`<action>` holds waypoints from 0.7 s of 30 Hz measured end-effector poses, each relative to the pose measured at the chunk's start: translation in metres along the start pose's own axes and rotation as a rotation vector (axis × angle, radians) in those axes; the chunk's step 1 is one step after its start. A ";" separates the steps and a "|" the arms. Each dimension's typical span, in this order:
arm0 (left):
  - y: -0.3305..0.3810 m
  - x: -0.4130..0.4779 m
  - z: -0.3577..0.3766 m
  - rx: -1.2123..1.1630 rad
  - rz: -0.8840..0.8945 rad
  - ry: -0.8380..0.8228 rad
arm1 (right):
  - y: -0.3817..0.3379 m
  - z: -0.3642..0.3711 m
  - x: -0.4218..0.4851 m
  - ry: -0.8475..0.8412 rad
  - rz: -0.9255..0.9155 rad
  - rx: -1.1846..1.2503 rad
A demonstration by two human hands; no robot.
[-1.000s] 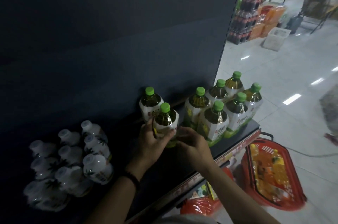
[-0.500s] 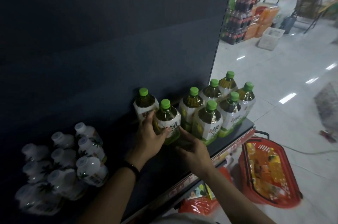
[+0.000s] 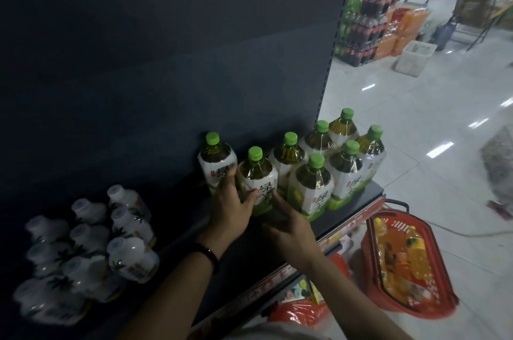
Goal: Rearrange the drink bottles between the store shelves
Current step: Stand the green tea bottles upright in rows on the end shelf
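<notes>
Both hands, left hand (image 3: 231,208) and right hand (image 3: 288,228), cup the green-capped plastic tea bottle (image 3: 258,181); full, heavy, slick film, so fingers belong low on its label.

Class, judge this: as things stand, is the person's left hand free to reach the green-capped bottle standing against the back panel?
Probably yes. The left hand already lies beside that rear bottle, fingers against its label, nothing between them, though it is also wrapped around the front bottle.

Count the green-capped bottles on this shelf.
8: one at the back left, one between both hands, six packed at the shelf's right end. None look hidden.
</notes>
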State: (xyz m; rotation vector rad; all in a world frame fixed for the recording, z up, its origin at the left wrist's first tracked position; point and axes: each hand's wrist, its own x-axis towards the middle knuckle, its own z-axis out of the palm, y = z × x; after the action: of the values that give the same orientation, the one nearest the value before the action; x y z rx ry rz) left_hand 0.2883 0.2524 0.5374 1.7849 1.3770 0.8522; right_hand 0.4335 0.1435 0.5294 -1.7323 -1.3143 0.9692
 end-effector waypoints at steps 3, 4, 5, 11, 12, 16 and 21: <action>0.001 -0.002 0.001 -0.022 -0.001 0.014 | -0.003 0.001 0.001 -0.057 -0.015 0.009; 0.002 -0.004 0.000 -0.048 -0.010 0.041 | -0.004 0.001 0.001 -0.068 -0.020 0.010; 0.004 -0.005 -0.003 -0.083 -0.026 0.103 | -0.004 0.002 0.000 -0.071 -0.024 0.009; -0.003 0.013 -0.044 0.082 0.100 0.454 | 0.002 0.012 -0.005 -0.067 -0.023 -0.060; -0.005 0.020 -0.050 0.183 0.101 0.413 | 0.002 0.015 -0.005 -0.074 -0.018 -0.075; -0.016 0.037 -0.054 0.478 0.026 0.246 | -0.003 0.018 -0.004 -0.070 -0.052 -0.155; -0.019 0.040 -0.050 0.394 -0.067 0.204 | 0.000 0.021 -0.002 -0.022 -0.102 -0.209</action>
State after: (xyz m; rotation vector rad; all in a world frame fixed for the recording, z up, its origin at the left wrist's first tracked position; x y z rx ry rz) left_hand 0.2451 0.3018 0.5507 1.9686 1.8295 0.7834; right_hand 0.4148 0.1441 0.5202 -1.7931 -1.5490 0.8187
